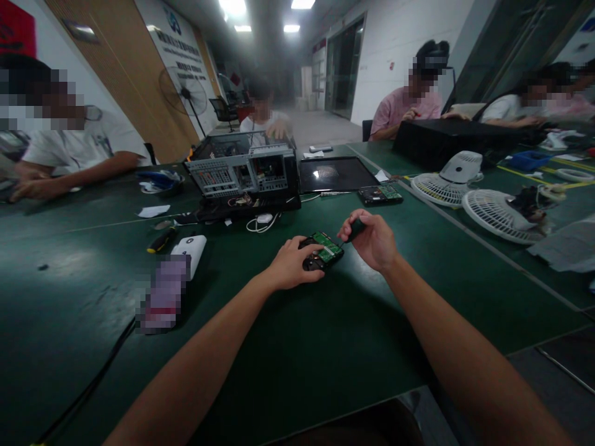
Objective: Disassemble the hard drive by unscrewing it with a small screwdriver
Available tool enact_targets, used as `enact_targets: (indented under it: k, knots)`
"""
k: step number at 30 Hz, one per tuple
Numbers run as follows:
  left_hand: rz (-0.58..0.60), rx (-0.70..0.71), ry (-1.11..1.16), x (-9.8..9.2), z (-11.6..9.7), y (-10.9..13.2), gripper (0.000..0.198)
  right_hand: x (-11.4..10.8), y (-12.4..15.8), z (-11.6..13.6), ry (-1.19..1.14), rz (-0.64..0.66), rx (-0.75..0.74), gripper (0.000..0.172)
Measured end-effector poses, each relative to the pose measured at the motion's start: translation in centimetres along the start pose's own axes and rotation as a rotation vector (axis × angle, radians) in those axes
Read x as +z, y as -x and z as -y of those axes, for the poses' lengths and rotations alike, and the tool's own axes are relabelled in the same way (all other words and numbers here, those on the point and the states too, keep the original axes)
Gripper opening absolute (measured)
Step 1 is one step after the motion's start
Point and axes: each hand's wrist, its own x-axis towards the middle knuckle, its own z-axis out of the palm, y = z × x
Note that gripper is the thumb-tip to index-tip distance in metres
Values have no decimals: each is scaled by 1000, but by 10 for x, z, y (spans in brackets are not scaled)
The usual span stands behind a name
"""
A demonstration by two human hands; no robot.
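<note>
A hard drive (329, 249) lies on the green table with its green circuit board facing up. My left hand (294, 263) grips it from the left, with the thumb at the near edge and fingers across the top. In my right hand (375, 240) is a screwdriver (357, 230) with a dark handle, the fingers wrapped round it. Its thin shaft slants down to the drive's right edge; whether the tip sits in a screw is too small to tell. Further back to the right rests a second hard drive (380, 194), apart from both hands.
An opened computer case (244, 176) stands ahead, with a white cable (263, 224) before it and a black panel (337, 174) beside it. On the left lie a yellow-black screwdriver (162, 240) and a white device (191, 251). Fan parts (499, 214) are at right. Several people sit around the table.
</note>
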Motion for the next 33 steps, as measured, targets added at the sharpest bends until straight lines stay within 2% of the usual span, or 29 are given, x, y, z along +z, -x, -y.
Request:
enact_targets:
  k: [5, 9, 19, 27, 33]
  knots:
    - [8, -4, 10, -1, -1, 1, 75, -2, 0, -1, 15, 16, -7, 25]
    - [12, -9, 0, 0, 0, 0, 75, -3, -1, -3, 33, 18, -10, 29]
    - [-1, -1, -2, 0, -1, 0, 76, -3, -2, -2, -33, 8, 24, 22]
    - [-5, 4, 5, 0, -1, 0, 74, -2, -1, -5, -31, 41, 1, 31]
    - [-3, 11, 1, -1, -2, 1, 74, -3, -2, -6, -11, -7, -5, 24]
